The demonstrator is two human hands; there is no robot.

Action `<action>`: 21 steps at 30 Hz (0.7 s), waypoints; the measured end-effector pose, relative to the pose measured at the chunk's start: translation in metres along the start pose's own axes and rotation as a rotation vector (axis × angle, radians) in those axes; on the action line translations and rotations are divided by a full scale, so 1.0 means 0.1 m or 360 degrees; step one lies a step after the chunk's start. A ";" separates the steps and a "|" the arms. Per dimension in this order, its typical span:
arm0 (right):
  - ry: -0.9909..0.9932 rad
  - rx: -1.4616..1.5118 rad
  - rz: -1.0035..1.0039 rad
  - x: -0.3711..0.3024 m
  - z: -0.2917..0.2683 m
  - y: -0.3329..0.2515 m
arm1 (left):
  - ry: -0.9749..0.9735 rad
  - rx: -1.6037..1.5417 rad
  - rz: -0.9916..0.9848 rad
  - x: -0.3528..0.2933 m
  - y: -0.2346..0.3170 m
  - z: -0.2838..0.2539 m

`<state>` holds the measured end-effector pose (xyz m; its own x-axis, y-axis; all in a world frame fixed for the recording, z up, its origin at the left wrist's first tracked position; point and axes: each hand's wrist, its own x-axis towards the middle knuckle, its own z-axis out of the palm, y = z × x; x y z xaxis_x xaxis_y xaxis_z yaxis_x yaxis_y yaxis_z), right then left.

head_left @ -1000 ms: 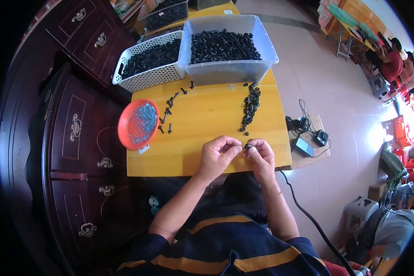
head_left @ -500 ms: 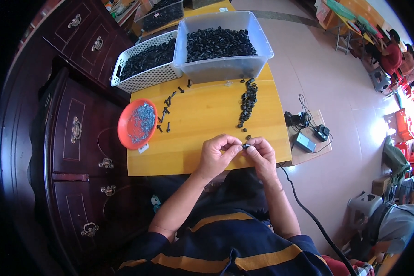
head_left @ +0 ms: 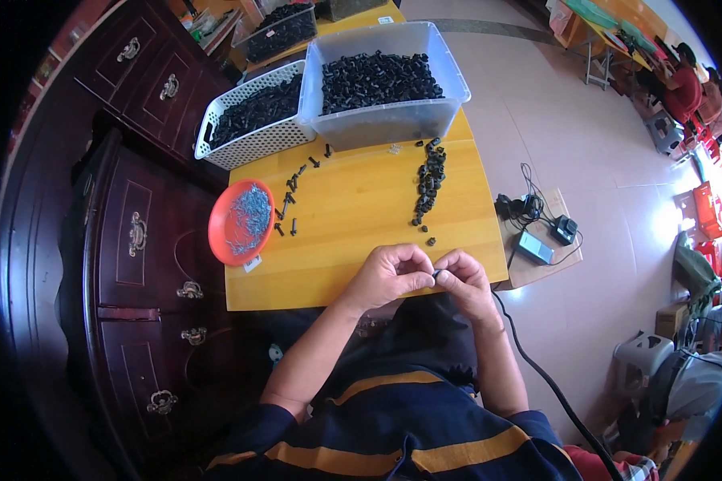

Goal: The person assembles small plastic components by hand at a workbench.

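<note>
At the front edge of the yellow table (head_left: 353, 208), my left hand (head_left: 387, 276) and my right hand (head_left: 467, 289) meet fingertip to fingertip. Both pinch a small black plastic part (head_left: 436, 273), mostly covered by the fingers. Just beyond my right hand lies a single black cap-like piece (head_left: 431, 241). A strip of similar short black pieces (head_left: 430, 180) runs from there toward the back. Several longer black stemmed parts (head_left: 290, 186) lie scattered at the left. Beside them a red-orange dish (head_left: 227, 253) holds thin silvery metal pieces (head_left: 251, 212).
A clear bin (head_left: 377, 124) and a white perforated basket (head_left: 266, 143), both full of black parts, stand at the back. Dark wooden drawers (head_left: 136, 232) border the left. On a low stand at right sit a grey box (head_left: 535, 248) and cables. Other people (head_left: 682, 92) sit far right.
Both hands have drawn slightly toward me, still pinching the small black part together. The view has shifted a little; the pieces on the table look unchanged.
</note>
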<state>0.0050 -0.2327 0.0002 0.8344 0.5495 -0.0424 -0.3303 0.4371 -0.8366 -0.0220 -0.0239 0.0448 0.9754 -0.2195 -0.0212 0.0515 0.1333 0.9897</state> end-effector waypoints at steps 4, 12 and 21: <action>-0.0018 0.0008 -0.0024 -0.02 -0.03 0.01 | 0.0040 -0.0166 -0.0025 0.03 -0.10 0.08; 0.0005 0.0476 -0.0100 0.04 -0.14 0.06 | 0.0121 0.0066 -0.0072 0.20 -0.20 0.10; 0.0097 0.0719 -0.0165 0.10 -0.19 0.11 | 0.0326 0.1672 0.0499 0.34 -0.33 0.16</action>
<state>0.0178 -0.2364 -0.0201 0.8932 0.4495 -0.0143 -0.3914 0.7613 -0.5170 0.0058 -0.0516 0.0141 0.9354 -0.1427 0.3235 -0.3155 -0.7500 0.5813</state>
